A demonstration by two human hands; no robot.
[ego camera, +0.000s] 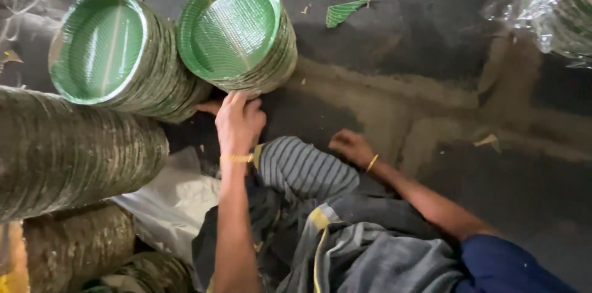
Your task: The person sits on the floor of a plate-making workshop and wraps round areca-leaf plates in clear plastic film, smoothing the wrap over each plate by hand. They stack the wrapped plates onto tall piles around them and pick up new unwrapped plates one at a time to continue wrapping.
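Two tilted stacks of round green plates lean on the floor in front of me: one stack (105, 52) at the left, another stack (237, 31) beside it. My left hand (237, 122) reaches forward and touches the underside of the right stack, fingers curled against its lower edge. My right hand (350, 145) rests flat on the dark floor to the right, holding nothing. A striped grey cloth (305, 170) covers my knee between both arms.
A long roll of stacked plates (68, 151) lies on its side at the left, with more rolls (74, 244) below it. White sheet (179, 200) lies beneath. A plastic-wrapped bundle (555, 9) sits top right. Green scraps (345, 11) litter the floor.
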